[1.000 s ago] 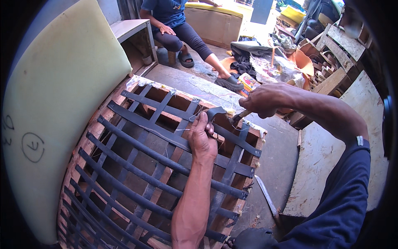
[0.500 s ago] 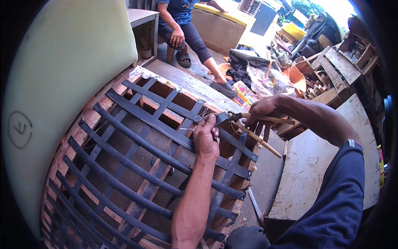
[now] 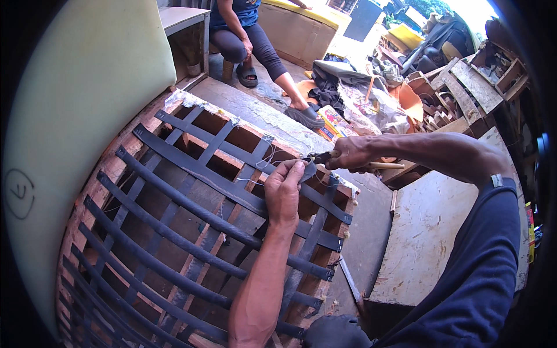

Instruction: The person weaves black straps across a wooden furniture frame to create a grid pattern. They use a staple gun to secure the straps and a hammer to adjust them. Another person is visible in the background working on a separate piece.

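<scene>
My left hand (image 3: 283, 191) is closed in a pinch on the loose end of a dark rubber strap (image 3: 308, 171) over the upper right of a wooden frame (image 3: 333, 284). Close beside it, my right hand (image 3: 353, 154) grips pliers (image 3: 319, 156) with dark jaws and long pale-yellow handles. The jaws meet the strap end near my left fingertips; exactly what they bite is hidden. Dark straps (image 3: 191, 214) cross the frame lengthwise and crosswise in a woven grid. A thin white thread (image 3: 270, 156) loops beside my left fingers.
A pale foam slab (image 3: 87, 104) stands along the left. Another person (image 3: 255, 43) sits beyond the frame, one foot near its far edge. A worn board (image 3: 441, 232) lies at right, with a flat metal blade (image 3: 349, 278) beside the frame. Scrap wood and cloth (image 3: 371, 104) are heaped behind.
The spread plier handles have come together in my right hand, which has turned and stays near the strap end. My left hand keeps its pinch. The whole view has shifted slightly.
</scene>
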`<state>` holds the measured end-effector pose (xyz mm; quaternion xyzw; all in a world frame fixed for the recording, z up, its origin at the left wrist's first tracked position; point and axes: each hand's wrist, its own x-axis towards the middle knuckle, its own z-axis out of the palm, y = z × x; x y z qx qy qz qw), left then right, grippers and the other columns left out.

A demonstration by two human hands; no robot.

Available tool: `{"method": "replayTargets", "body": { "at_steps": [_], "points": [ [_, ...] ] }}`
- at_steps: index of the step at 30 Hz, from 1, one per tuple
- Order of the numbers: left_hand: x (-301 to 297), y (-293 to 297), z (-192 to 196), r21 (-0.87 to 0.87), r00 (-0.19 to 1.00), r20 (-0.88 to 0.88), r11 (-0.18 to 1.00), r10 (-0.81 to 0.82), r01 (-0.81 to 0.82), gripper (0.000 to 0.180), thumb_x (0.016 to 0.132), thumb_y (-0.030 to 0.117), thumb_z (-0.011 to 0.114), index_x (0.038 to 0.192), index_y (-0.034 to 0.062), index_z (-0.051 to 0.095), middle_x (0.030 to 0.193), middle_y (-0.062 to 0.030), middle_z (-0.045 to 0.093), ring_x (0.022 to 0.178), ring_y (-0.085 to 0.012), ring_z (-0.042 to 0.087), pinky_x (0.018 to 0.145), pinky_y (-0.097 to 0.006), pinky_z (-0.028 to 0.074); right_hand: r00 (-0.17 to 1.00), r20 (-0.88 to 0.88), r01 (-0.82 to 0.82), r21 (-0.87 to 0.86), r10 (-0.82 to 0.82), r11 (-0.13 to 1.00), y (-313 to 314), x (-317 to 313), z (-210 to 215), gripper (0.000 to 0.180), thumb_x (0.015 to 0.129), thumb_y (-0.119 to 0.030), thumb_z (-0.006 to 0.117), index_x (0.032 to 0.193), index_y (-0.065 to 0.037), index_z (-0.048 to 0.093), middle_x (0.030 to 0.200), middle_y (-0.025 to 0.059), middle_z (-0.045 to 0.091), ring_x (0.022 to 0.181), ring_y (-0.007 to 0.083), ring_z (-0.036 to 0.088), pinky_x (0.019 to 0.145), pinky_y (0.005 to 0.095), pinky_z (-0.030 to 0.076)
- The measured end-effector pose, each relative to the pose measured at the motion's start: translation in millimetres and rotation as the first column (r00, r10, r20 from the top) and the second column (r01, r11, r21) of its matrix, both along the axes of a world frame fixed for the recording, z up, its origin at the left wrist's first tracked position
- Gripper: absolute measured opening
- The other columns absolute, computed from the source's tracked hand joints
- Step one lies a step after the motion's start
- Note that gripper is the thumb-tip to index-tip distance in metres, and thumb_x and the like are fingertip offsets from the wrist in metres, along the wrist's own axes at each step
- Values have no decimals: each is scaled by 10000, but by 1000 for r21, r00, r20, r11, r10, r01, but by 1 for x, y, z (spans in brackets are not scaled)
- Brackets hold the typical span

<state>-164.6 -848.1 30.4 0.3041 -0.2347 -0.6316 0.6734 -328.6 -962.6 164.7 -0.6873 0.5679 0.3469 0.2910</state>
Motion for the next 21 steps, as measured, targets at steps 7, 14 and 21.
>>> {"method": "replayTargets", "body": {
  "at_steps": [7, 14, 21],
  "points": [
    [-17, 14, 3, -234, 667, 711, 969, 223, -74, 271, 1035, 276, 590, 916, 77, 732, 771, -23, 708, 625, -133, 583, 745, -330, 403, 905, 204, -264, -418, 373, 869, 11, -45, -36, 489, 1059, -507, 561, 1074, -19, 548, 715, 194, 642, 725, 414, 682, 711, 538, 506],
    [-33, 27, 8, -336, 204, 922, 942, 328, 8, 303, 1012, 348, 608, 852, 105, 693, 684, -81, 641, 716, -277, 610, 849, -474, 335, 815, 317, -239, -578, 485, 780, 14, -62, -63, 448, 1067, -494, 559, 1065, -47, 522, 660, 197, 626, 686, 437, 680, 684, 556, 504],
    [-38, 29, 4, -440, 122, 893, 898, 434, 27, 292, 996, 299, 642, 779, 105, 661, 697, -67, 665, 748, -269, 571, 848, -494, 320, 779, 370, -148, -676, 506, 722, 13, -79, -89, 428, 1050, -482, 603, 1036, -61, 529, 576, 185, 564, 588, 436, 629, 595, 533, 455]
  ]
}}
